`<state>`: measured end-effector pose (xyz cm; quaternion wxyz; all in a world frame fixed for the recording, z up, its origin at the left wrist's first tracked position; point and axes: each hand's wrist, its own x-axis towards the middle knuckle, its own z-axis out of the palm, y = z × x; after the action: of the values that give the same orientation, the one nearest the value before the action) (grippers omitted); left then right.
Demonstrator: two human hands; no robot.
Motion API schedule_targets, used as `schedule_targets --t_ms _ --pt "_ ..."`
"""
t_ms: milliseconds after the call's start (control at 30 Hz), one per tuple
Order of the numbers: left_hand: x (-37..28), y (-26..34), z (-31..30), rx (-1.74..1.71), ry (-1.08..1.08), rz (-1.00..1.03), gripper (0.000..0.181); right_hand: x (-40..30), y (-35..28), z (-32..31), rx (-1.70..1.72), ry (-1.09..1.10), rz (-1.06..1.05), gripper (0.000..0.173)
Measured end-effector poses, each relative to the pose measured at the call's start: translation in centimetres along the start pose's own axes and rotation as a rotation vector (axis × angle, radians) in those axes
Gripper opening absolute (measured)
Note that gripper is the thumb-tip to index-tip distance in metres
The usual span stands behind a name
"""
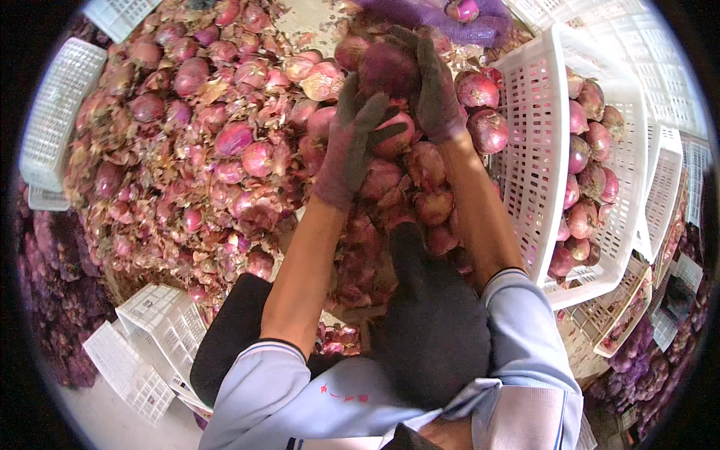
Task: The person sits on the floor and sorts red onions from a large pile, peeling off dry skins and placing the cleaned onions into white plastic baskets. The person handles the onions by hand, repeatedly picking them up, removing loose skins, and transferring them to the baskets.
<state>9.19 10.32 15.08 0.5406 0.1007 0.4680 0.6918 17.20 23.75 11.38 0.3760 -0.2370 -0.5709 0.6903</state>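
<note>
Both my hands wear knitted gloves and reach to the top middle of the view. My left hand (354, 135) is over the red onions, its fingers spread beside a large dark red onion (388, 67). On the other side of that onion is my right hand (436, 90), fingers bent and partly blurred. Whether either hand grips the onion cannot be told. Below and between the hands lie more red onions (427, 163). Loose red onions (488, 131) also rest between my right hand and a white plastic crate (531, 146), which holds several onions.
A wide heap of onions and loose skins (185, 140) spreads at the left. White crates stand at the far left (62, 112), lower left (163, 320) and right (664, 185). A purple mesh sack (478, 31) lies at the top. Filled purple sacks (56, 304) line the left edge.
</note>
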Motion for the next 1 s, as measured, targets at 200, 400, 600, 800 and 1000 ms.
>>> schedule_targets --t_ms 200,400,600,800,1000 --pt "-4.9 4.7 1.8 -0.213 -0.066 0.196 0.04 -5.2 -7.1 4.0 0.295 -0.005 -0.125 0.076" --pt "-10.0 10.0 4.4 -0.084 -0.062 0.321 0.042 -13.0 -13.6 5.8 0.411 -0.01 0.034 0.092" --pt "-14.2 12.9 6.0 0.229 -0.101 0.433 0.041 -16.0 -18.0 10.6 0.728 0.009 0.083 0.073" --pt "-16.0 12.6 6.6 -0.122 0.042 0.406 0.035 -17.1 -18.1 10.5 1.084 0.04 0.135 0.052" --pt "-19.8 9.2 7.7 -0.104 0.011 0.282 0.05 -16.1 -17.4 9.3 1.194 0.059 0.069 0.065"
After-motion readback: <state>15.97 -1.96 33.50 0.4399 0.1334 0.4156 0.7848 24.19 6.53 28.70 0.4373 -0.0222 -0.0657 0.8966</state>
